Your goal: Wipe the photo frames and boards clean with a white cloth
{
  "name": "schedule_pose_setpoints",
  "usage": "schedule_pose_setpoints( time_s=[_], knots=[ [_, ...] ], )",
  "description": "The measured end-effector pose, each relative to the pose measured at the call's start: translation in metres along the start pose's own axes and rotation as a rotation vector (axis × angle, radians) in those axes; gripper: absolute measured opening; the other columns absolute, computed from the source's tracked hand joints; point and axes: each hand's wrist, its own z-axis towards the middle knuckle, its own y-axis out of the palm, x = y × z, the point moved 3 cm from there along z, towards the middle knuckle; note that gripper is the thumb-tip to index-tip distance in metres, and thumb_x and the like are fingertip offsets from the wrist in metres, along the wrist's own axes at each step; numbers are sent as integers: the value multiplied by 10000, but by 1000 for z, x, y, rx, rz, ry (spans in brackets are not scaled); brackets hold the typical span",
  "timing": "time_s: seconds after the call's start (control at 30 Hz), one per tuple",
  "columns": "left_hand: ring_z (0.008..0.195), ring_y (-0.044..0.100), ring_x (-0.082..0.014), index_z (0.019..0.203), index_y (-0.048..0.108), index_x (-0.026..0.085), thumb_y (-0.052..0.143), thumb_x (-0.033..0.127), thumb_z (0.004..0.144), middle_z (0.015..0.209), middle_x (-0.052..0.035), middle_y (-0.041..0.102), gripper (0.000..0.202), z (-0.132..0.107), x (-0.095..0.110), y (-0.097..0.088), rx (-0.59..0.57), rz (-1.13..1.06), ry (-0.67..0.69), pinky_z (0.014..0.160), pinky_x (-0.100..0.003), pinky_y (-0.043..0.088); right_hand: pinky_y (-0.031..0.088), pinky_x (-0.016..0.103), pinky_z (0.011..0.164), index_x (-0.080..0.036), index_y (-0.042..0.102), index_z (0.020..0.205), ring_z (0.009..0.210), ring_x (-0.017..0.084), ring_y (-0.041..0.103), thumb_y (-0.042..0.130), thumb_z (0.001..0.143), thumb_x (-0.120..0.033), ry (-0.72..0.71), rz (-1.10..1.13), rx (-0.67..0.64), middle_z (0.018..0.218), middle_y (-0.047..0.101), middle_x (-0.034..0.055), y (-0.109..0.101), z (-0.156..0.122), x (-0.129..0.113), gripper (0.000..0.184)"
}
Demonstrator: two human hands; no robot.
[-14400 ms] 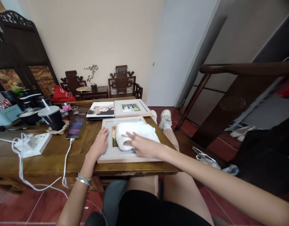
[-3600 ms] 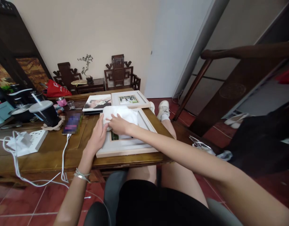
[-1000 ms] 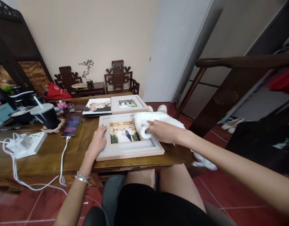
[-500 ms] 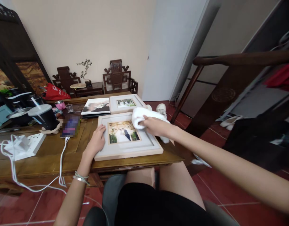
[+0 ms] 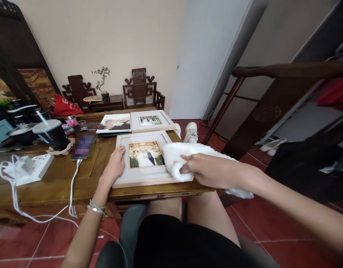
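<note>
A light wood picture frame (image 5: 149,180) with a wide white mat and a photo in its centre lies flat at the table's front edge. My left hand (image 5: 115,163) grips its left side, the fingertips over the border. Bunched in my right hand (image 5: 207,169) is a fluffy white cloth (image 5: 177,152), pressed against the right part of the same frame and hiding its lower right corner. The cloth's loose end trails to the right, partly under my forearm.
Behind lie a second picture frame (image 5: 165,121) and a photo panel (image 5: 105,123). To the left are a phone (image 5: 83,147), a lidded drink cup (image 5: 52,134) and a white power strip (image 5: 43,167) with cables. A dark wooden chair back (image 5: 260,108) rises at the right.
My right hand has drawn the cloth from the frame's upper right toward me, to its lower right corner. My left hand stays on the left side.
</note>
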Motion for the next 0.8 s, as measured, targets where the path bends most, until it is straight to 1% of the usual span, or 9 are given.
schedule_pose_setpoints(
  time_s=[0.1, 0.2, 0.3, 0.4, 0.47, 0.53, 0.6, 0.67, 0.8],
  knots=[
    [1351, 405, -245, 1241, 566, 41, 329, 28, 823, 1367, -180, 527, 481, 0, 0, 0, -10, 38, 4, 1148, -433, 299, 445, 312, 780, -203, 725, 858, 876, 240, 630, 435, 667, 30, -42, 17, -61, 834, 697, 73, -4, -5, -18, 418],
    [1353, 402, -243, 1252, 554, 23, 329, 22, 826, 1375, -192, 516, 482, 0, 0, -1, -39, 71, 17, 1147, -432, 301, 457, 321, 765, -195, 718, 980, 866, 243, 644, 440, 687, 15, -44, 9, -20, 934, 692, 103, -4, 12, -25, 454],
    [1356, 398, -232, 1270, 546, 50, 344, 14, 812, 1386, -168, 512, 502, 1, 0, -1, -46, 71, 24, 1152, -424, 294, 471, 354, 756, -175, 657, 1154, 910, 265, 651, 430, 726, 11, 52, -63, 76, 1213, 609, 170, -1, 46, -10, 519],
    [1359, 392, -234, 1273, 550, 73, 359, 10, 797, 1385, -151, 518, 517, 2, -3, -1, -47, 45, 26, 1156, -435, 284, 433, 407, 895, -117, 629, 1188, 1155, 319, 542, 440, 756, 14, 102, -198, 230, 1399, 459, 201, -1, 86, 17, 490],
    [1357, 395, -240, 1262, 561, 69, 364, 12, 791, 1377, -157, 525, 513, 2, -4, -1, -44, 19, 19, 1155, -441, 285, 346, 460, 1002, -88, 622, 1190, 1281, 342, 420, 459, 765, 13, 72, -266, 263, 1422, 431, 208, 2, 109, 31, 467],
    [1352, 404, -241, 1252, 569, 65, 365, 16, 791, 1371, -161, 529, 507, 3, -5, 0, -39, 0, 13, 1153, -440, 290, 299, 495, 1029, -70, 632, 1167, 1284, 347, 410, 479, 764, 7, 38, -289, 236, 1375, 477, 225, 8, 120, 37, 438],
    [1349, 409, -238, 1250, 572, 72, 364, 21, 797, 1369, -155, 533, 501, 3, -6, 0, -30, -3, 15, 1150, -436, 296, 324, 466, 1008, -70, 657, 1114, 1211, 322, 485, 484, 760, 9, 4, -284, 208, 1294, 547, 220, 13, 117, 34, 402],
    [1347, 411, -235, 1250, 573, 79, 361, 23, 801, 1366, -148, 537, 499, 3, -5, 1, -23, 5, 23, 1149, -435, 297, 374, 406, 953, -77, 680, 1058, 1125, 293, 549, 477, 747, 23, -37, -279, 172, 1207, 602, 207, 15, 100, 21, 385],
    [1352, 404, -241, 1249, 568, 66, 357, 21, 799, 1369, -159, 531, 499, 2, -4, 1, -22, 12, 23, 1151, -434, 294, 438, 322, 772, -95, 705, 945, 907, 256, 634, 443, 734, 33, -70, -177, -37, 922, 680, 162, 5, 52, -13, 360]
  ],
)
